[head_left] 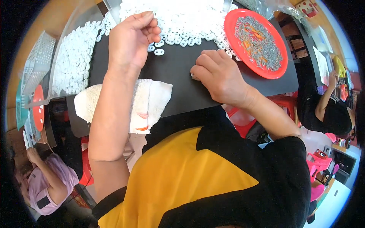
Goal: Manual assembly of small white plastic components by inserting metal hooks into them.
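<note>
My left hand (131,40) is raised above the dark table, its fingers curled and thumb pressed to the index finger; what it pinches, if anything, does not show. Just beyond it lie several small white oval plastic pieces with two holes (159,52), spilling from a big heap (178,17). My right hand (220,76) is closed, knuckles up, over the table. A tiny pale spot shows by its thumb, and I cannot tell if it is a nail or a piece. Near that hand sits a red plate (279,72) of thin grey metal pins or screws.
A white cloth (154,95) lies under my left forearm at the table's (171,72) near edge. To the left stands a clear bin (49,98) of white pieces, with a white perforated basket (40,57) beyond. Other people sit at the left (53,178) and right (327,106).
</note>
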Available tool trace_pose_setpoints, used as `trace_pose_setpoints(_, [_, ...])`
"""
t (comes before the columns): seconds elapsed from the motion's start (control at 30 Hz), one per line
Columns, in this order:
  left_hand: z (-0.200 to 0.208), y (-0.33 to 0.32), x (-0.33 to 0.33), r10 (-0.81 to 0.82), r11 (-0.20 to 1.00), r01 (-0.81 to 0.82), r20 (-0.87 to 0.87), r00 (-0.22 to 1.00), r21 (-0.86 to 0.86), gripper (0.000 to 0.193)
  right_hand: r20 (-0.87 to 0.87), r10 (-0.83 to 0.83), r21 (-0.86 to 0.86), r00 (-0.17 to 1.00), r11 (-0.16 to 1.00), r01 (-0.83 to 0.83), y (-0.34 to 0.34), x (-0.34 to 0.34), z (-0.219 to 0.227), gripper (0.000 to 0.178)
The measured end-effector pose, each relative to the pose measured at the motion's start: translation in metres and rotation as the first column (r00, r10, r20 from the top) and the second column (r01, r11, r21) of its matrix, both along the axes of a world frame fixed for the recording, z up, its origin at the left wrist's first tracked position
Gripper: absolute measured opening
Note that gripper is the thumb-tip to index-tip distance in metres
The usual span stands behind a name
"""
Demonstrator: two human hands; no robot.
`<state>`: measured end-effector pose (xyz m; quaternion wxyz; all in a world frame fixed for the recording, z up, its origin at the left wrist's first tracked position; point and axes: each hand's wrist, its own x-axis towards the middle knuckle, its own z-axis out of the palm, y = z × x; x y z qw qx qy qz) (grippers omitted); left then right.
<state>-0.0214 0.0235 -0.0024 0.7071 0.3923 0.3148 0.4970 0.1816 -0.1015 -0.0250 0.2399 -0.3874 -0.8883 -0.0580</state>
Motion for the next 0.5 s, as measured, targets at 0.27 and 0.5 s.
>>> trace_pose_setpoints(0.27, [0.004,-0.008,0.006,0.0,1.0,0.0,-0.007,1.0,0.029,0.009,-0.326,-0.236,-0.422,0.915,0.903,0.083,0.022,-0.014,0.019,0.012])
trace_pose_setpoints(0.5, [0.006,-0.015,0.011,0.11,0.993,-0.109,-0.01,0.994,0.043,0.011,-0.712,-0.574,-0.701,0.405,0.548,-0.457,0.061,-0.026,0.044,0.018])
